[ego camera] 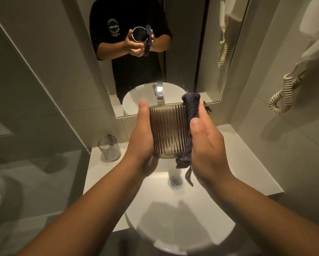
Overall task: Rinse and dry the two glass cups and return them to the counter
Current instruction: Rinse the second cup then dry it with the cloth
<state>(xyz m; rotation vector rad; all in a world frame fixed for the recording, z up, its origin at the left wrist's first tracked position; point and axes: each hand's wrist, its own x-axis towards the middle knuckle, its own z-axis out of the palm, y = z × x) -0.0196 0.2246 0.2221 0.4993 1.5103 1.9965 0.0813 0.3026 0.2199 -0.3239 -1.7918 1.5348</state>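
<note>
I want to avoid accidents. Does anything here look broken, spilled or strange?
Nothing stands out. The ribbed cup looks intact between both hands, the dark cloth against its side; the second cup stands upright on the counter.

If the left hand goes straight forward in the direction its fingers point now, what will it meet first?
Probably the wall mirror. The left hand, holding the ribbed smoky glass cup, points up and away over the white round sink. The chrome faucet stands slightly right of that line. Depth is unclear.

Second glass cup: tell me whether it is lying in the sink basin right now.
No. The second glass cup stands upright on the counter left of the sink.
</note>
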